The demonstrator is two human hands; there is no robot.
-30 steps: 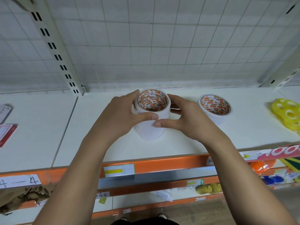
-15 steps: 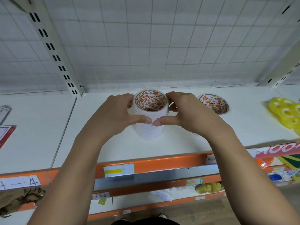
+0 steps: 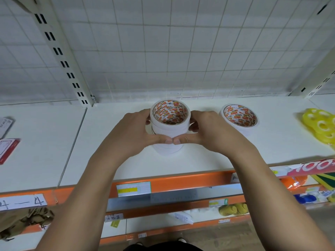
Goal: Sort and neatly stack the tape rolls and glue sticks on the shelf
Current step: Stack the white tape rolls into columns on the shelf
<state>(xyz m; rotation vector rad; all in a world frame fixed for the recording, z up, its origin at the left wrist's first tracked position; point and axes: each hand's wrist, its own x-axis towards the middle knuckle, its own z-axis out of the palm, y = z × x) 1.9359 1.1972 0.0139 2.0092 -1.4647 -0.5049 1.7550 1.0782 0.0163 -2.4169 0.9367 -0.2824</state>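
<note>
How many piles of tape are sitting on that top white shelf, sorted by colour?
White piles: 2, the tall stack gripped by the left hand and right hand, and the low pile to its right.
Yellow piles: 1, the yellow bundle at the far right.
Total: 3

Head-worn, wide-angle; looking forward and down, close over left hand (image 3: 130,136) and right hand (image 3: 213,134), shelf (image 3: 190,163) beneath them.

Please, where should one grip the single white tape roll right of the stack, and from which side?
Probably best: take the single tape roll by its outer white wall, coming from above, fingers on opposite sides. It lies flat, hole upward, apart from the stack, with bare shelf around it.
</note>
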